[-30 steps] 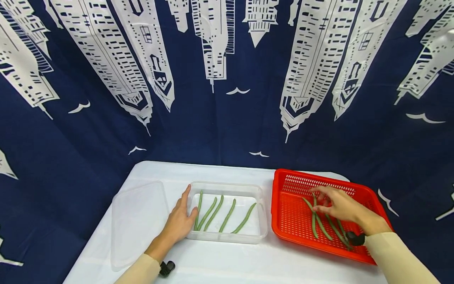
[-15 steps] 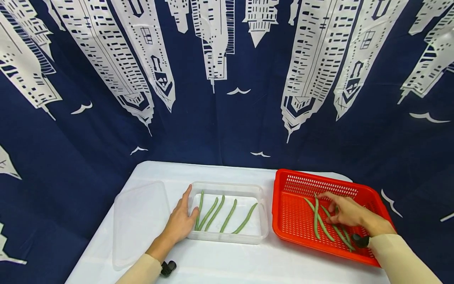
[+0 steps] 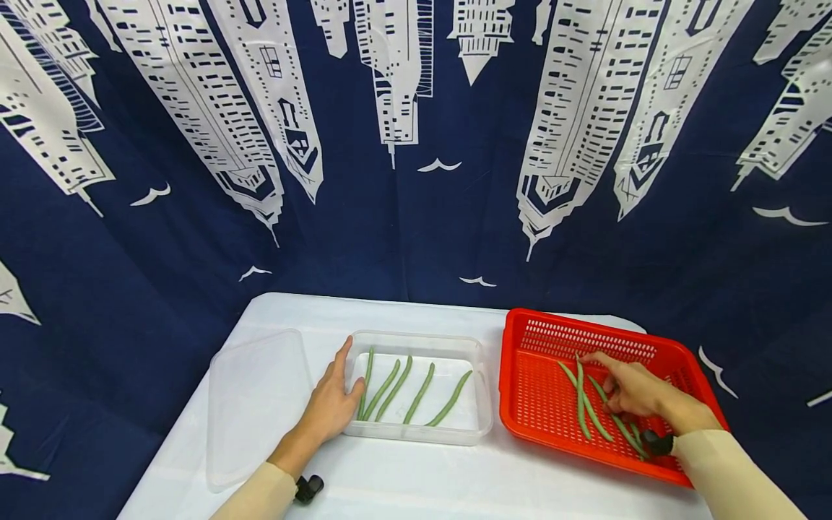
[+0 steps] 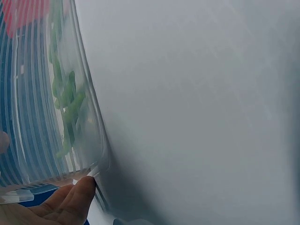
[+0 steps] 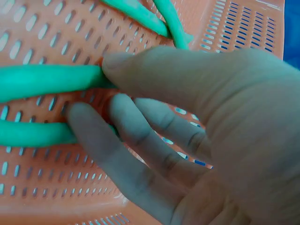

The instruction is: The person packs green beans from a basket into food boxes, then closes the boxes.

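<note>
A clear plastic container [image 3: 422,433] holds several green beans [image 3: 419,393] laid side by side. The left hand [image 3: 333,406] rests along its left end, index finger stretched along the wall and thumb at the front corner. In the left wrist view, fingertips [image 4: 84,190] touch the container's lower corner. On the right, the right hand [image 3: 637,390] reaches into a red slotted basket [image 3: 533,422]. Its thumb [image 5: 140,70] meets the end of one green bean [image 5: 47,80]; a fingertip overlaps another bean [image 5: 37,133]. A gap shows between thumb and fingers.
A translucent lid [image 3: 256,412] lies left of the container on the white-covered table [image 3: 416,477]. Two crossed beans [image 3: 581,401] lie in the basket left of the right hand. A dark blue curtain [image 3: 390,231] with a city print hangs behind the table.
The right hand has moved right inside the basket, away from the crossed beans, and lower onto the beans there, its fingers now more bent. The left hand stays at the container.
</note>
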`<state>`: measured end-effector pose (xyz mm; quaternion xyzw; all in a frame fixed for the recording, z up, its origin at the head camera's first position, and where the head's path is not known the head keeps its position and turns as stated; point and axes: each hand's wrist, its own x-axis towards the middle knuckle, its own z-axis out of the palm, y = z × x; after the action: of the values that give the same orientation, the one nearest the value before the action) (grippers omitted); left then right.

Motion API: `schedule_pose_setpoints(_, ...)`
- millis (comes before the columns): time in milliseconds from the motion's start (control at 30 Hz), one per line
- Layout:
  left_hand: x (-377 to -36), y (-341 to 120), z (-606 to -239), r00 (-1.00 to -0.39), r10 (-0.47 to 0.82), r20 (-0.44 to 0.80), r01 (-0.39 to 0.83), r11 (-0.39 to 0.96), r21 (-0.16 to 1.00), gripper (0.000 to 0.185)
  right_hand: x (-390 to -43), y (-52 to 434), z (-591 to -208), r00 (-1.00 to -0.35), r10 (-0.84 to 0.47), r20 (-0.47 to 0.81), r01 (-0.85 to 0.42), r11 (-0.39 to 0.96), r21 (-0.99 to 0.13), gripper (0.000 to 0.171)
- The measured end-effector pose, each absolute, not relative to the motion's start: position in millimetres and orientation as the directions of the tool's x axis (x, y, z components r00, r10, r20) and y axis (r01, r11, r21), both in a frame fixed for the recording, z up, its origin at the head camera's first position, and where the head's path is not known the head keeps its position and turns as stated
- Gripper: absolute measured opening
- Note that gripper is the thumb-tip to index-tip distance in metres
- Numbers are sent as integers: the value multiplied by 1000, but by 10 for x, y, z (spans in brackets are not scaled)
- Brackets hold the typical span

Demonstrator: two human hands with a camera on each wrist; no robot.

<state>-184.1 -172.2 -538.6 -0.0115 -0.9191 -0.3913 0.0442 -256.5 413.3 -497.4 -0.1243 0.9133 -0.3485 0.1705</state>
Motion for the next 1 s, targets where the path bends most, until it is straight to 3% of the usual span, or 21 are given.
schedule_pose_setpoints(167,-1836,-1721,-5388,-996,-14,83,50,690,722,86,-2547,4148,-4929,-887,-449,-111,-369,832,-415,91)
schedule_pose_setpoints(333,-1832,-1716,-5400,-997,-13,80,50,685,727,86,-2530,4153,-4940,-888,-447,-104,-364,823,-436,92)
schedule_pose_setpoints(600,-1840,-1719,-5392,-997,-12,77,47,689,723,86,-2493,4167,-4924,-891,-453,27,-404,764,-504,87)
schedule_pose_setpoints(833,-1853,-1730,-5388,-997,-11,74,46,683,729,87,-2469,4098,-4763,-912,-403,77,-399,825,-399,85)
schedule_pose_setpoints(1000,-1844,-1737,-5394,-998,-19,62,32,682,731,87,-2471,3974,-4695,-910,-389,147,-414,821,-392,76)
